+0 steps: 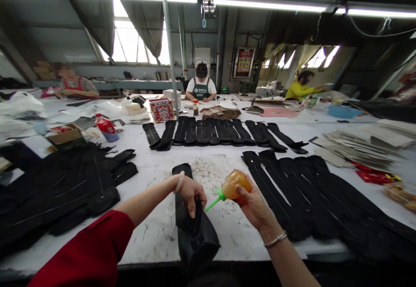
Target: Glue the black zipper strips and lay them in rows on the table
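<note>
Black piece (199,244) lies under the gripping left hand (191,192).

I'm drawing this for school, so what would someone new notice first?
Probably the amber bottle in the right hand, near the middle, its green nozzle pointing down toward the black piece the left hand holds. Then the red sleeve at lower left, and the row of black pieces beyond them.

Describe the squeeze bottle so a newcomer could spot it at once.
Over the near side of the white table, find the right hand beside a black piece. In its grip is the squeeze bottle: amber, with a long green nozzle slanting down, unlike the red bottle farther left.
</note>
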`<state>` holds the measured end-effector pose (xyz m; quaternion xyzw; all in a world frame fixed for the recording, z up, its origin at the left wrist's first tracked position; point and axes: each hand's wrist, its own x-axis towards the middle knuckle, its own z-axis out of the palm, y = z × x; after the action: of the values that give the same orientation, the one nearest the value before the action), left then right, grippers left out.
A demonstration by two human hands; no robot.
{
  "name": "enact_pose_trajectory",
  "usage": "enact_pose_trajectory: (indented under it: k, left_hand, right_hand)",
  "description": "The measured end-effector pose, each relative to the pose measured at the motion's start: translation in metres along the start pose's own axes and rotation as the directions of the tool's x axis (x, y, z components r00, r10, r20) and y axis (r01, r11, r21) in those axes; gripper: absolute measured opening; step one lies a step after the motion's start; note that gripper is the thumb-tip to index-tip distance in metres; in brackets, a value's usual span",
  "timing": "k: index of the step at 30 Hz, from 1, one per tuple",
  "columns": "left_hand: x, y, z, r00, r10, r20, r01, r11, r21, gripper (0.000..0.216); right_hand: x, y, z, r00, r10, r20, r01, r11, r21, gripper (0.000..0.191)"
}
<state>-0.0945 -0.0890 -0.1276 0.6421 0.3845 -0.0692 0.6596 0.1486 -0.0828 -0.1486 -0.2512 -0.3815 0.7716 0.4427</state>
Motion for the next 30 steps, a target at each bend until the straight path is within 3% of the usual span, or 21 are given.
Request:
enact_pose_trajectory:
  k: [13, 22, 30]
  left_hand:
    - [0.0, -0.002, -0.003, 1.0, -0.001, 0.011, 0.001, 1.0, 0.028, 0.034]
    - [-0.002, -0.002, -0.002, 1.0, 0.002, -0.005, -0.002, 0.999, 0.036, 0.037]
    - [-0.005, 0.0, 0.0, 1.0, 0.001, -0.002, -0.001, 1.0, 0.023, 0.039]
  right_hand:
    - [0.017, -0.009, 0.019, 0.981, -0.069, 0.18, 0.099, 0.982, -0.161, 0.069]
    - [0.028, -0.014, 0.022, 0.949, -0.007, 0.314, 0.063, 0.984, -0.169, 0.073]
    - [0.036, -0.014, 0.021, 0.931, 0.042, 0.361, 0.011, 0.99, -0.142, 0.072]
